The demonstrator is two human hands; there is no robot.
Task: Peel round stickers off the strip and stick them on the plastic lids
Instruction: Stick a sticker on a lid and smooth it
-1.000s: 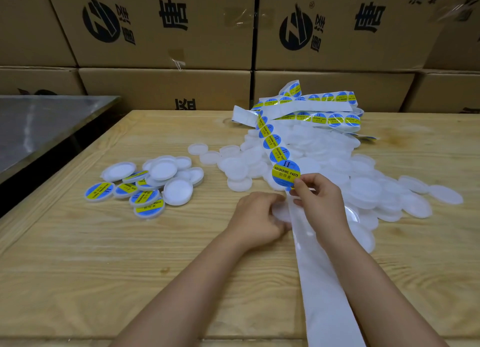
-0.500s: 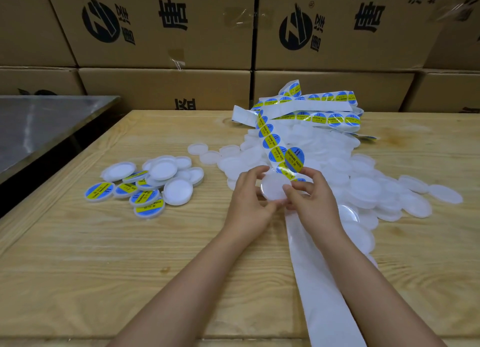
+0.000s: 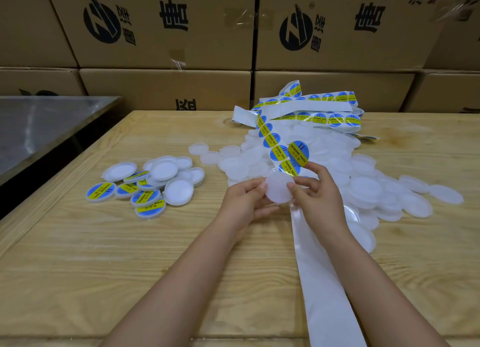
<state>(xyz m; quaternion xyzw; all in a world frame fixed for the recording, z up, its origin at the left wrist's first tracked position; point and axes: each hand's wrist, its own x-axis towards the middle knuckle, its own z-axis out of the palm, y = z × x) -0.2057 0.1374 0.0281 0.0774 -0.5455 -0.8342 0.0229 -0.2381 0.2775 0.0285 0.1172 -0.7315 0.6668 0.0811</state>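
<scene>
Two hands meet above the middle of the wooden table (image 3: 130,268) in the head view. The left hand (image 3: 246,198) grips a plain, translucent lid (image 3: 279,189), its fingers curled round the lid's left edge with the lid's flat face tilted up toward the camera. The right hand (image 3: 317,190) has its fingers curled too: its thumb lies against the lid's right edge, and its raised fingertips pinch the lower edge of a round sticker (image 3: 298,153), blue with a yellow band that reads SOLDERING PASTE. That sticker stands upright just above and behind the lid, not yet laid on it. Beside it the strip (image 3: 270,136) of like stickers runs back from the hands to a loose heap of folded strip at the far side of the table. The bare white backing (image 3: 324,281) trails from under the right hand toward the near edge, lying beside the right forearm. A broad pile of plain lids (image 3: 363,188) spreads behind and to the right of the hands. Well apart to the left lies a small cluster of labelled lids (image 3: 145,190), some with the sticker face up, others showing white undersides. Printed cardboard boxes (image 3: 161,29) are stacked along the back, and a metal table (image 3: 39,128) stands at the left.
</scene>
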